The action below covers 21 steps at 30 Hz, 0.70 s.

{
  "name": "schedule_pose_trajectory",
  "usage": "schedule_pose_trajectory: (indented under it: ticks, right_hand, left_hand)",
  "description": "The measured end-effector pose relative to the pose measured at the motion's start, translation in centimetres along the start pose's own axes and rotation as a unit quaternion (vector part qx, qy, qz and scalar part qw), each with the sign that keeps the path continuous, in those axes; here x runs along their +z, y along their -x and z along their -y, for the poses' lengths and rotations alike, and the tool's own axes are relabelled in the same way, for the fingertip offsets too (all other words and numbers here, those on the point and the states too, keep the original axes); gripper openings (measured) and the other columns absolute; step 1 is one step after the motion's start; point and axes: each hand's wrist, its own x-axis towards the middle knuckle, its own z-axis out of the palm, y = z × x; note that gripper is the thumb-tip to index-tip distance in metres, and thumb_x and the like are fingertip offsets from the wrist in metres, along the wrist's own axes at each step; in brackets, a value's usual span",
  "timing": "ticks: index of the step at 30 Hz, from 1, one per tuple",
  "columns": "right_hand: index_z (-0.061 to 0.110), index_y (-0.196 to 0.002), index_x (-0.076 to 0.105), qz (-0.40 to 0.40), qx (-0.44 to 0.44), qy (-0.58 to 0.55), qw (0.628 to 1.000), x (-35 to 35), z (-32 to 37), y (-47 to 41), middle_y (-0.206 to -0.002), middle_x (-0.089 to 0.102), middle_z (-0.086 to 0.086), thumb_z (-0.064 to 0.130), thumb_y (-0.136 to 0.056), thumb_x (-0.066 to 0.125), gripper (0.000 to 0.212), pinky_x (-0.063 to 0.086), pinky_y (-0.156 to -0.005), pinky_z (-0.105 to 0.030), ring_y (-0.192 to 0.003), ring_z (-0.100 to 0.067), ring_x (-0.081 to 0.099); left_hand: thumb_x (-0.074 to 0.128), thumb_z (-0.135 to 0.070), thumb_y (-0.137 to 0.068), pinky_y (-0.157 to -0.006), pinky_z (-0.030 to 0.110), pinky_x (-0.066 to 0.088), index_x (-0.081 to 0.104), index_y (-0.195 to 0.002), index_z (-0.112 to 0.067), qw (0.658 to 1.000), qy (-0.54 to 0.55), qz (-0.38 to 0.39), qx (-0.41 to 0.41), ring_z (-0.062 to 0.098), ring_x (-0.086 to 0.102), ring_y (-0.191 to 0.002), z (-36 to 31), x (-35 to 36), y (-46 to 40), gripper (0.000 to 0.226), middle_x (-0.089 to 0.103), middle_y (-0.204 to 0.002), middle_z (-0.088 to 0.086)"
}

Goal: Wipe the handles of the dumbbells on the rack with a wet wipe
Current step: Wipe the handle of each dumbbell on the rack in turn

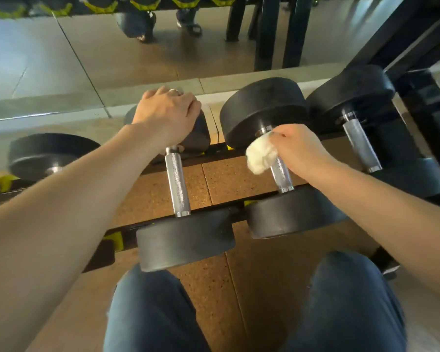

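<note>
Several black dumbbells with knurled silver handles lie across a low black rack [214, 212]. My right hand [299, 151] holds a crumpled white wet wipe [261, 156] wrapped round the upper part of the handle [282, 176] of the middle dumbbell, close to its far head [262, 110]. My left hand [167, 115] rests on top of the far head [197, 135] of the neighbouring dumbbell to the left, fingers curled over its edge. That dumbbell's handle [177, 184] is bare and fully visible.
Another dumbbell [361, 146] lies to the right, and one more [51, 153] at the left. A mirror wall [87, 59] stands right behind the rack. My knees in blue jeans [153, 313] are just in front, over a brown cork-like floor [229, 179].
</note>
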Motion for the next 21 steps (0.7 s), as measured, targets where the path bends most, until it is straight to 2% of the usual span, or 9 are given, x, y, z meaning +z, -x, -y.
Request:
schedule_pose_trajectory:
  ticks: [3, 6, 8, 12, 15, 16, 18, 20, 21]
  right_hand:
    - [0.008, -0.11, 0.064, -0.107, -0.023, 0.064, 0.992, 0.3, 0.1, 0.8, -0.102, 0.064, -0.008, 0.02, -0.103, 0.035, 0.032, 0.048, -0.081, -0.033, -0.095, -0.019, 0.06]
    - [0.007, -0.118, 0.06, -0.218, 0.067, 0.037, 0.973, -0.2, -0.4, 0.2, -0.117, 0.063, -0.013, 0.02, -0.105, 0.032, 0.033, 0.046, -0.091, -0.035, -0.11, -0.026, 0.059]
    - [0.007, -0.118, 0.06, -0.192, 0.063, 0.057, 0.978, 0.4, -0.4, 0.0, -0.117, 0.063, -0.014, 0.02, -0.105, 0.034, 0.032, 0.046, -0.087, -0.032, -0.111, -0.027, 0.06]
    - [0.01, -0.116, 0.058, -0.079, -0.037, 0.195, 0.977, 2.6, 1.1, 1.6, -0.102, 0.063, -0.009, 0.021, -0.103, 0.042, 0.023, 0.048, -0.073, -0.028, -0.094, -0.023, 0.064]
    - [0.019, -0.124, 0.054, 0.089, -0.091, 0.265, 0.956, 3.7, 1.5, 2.8, -0.111, 0.061, -0.005, 0.025, -0.103, 0.04, 0.026, 0.053, -0.081, -0.03, -0.097, -0.02, 0.062]
    - [0.021, -0.126, 0.054, 0.117, -0.099, 0.272, 0.95, 3.9, 1.6, 3.0, -0.113, 0.06, -0.005, 0.025, -0.103, 0.039, 0.028, 0.054, -0.083, -0.031, -0.097, -0.019, 0.061]
    - [0.019, -0.125, 0.056, 0.059, -0.076, 0.205, 0.974, 3.4, 2.0, 2.5, -0.112, 0.059, -0.003, 0.026, -0.104, 0.038, 0.028, 0.052, -0.081, -0.026, -0.097, -0.017, 0.06]
    - [0.017, -0.114, 0.062, -0.033, -0.006, 0.093, 0.995, 2.6, 2.2, 1.3, -0.102, 0.06, -0.001, 0.026, -0.104, 0.039, 0.027, 0.045, -0.068, -0.017, -0.09, -0.013, 0.059]
    - [0.016, -0.112, 0.064, -0.066, 0.033, 0.053, 0.996, 2.1, 2.2, 0.6, -0.101, 0.062, -0.002, 0.025, -0.103, 0.039, 0.028, 0.045, -0.068, -0.018, -0.088, -0.012, 0.059]
  left_hand:
    - [0.023, -0.04, -0.106, -0.106, 0.046, 0.034, 0.057, -0.129, -0.022, 1.0, 0.009, -0.015, -0.001, 0.028, 0.049, -0.121, -0.1, 0.1, 0.4, 0.045, 0.06, -0.127, 0.005]
    - [0.021, -0.04, -0.105, -0.104, 0.046, 0.035, 0.058, -0.129, -0.021, 1.0, -0.013, -0.025, 0.001, 0.03, 0.049, -0.121, -0.1, 0.6, 0.3, 0.048, 0.061, -0.126, 0.007]
    - [0.02, -0.04, -0.105, -0.103, 0.046, 0.037, 0.059, -0.128, -0.02, 0.999, -0.019, -0.035, -0.003, 0.03, 0.05, -0.119, -0.1, 0.9, 0.3, 0.049, 0.061, -0.124, 0.006]
    - [0.02, -0.04, -0.105, -0.101, 0.045, 0.038, 0.062, -0.123, -0.019, 0.999, -0.018, -0.048, 0.003, 0.03, 0.052, -0.116, 0.1, 1.3, 0.2, 0.05, 0.062, -0.122, 0.007]
    - [0.02, -0.041, -0.105, -0.098, 0.045, 0.04, 0.062, -0.122, -0.018, 0.998, -0.015, -0.06, 0.009, 0.03, 0.053, -0.115, 0.3, 1.5, 0.3, 0.051, 0.063, -0.121, 0.007]
    - [0.02, -0.041, -0.105, -0.097, 0.045, 0.04, 0.063, -0.122, -0.019, 0.998, -0.016, -0.065, 0.011, 0.03, 0.053, -0.114, 0.4, 1.5, 0.3, 0.051, 0.064, -0.121, 0.006]
    - [0.02, -0.04, -0.105, -0.096, 0.044, 0.04, 0.064, -0.12, -0.019, 0.997, -0.014, -0.07, 0.011, 0.029, 0.054, -0.113, 0.5, 1.6, 0.3, 0.051, 0.065, -0.119, 0.006]
    - [0.02, -0.04, -0.104, -0.095, 0.044, 0.04, 0.065, -0.117, -0.018, 0.997, -0.014, -0.076, 0.009, 0.029, 0.054, -0.111, 0.5, 1.6, 0.4, 0.051, 0.065, -0.117, 0.007]
    - [0.019, -0.039, -0.104, -0.095, 0.044, 0.04, 0.065, -0.116, -0.018, 0.997, -0.016, -0.08, 0.009, 0.029, 0.055, -0.111, 0.5, 1.7, 0.5, 0.052, 0.066, -0.116, 0.007]
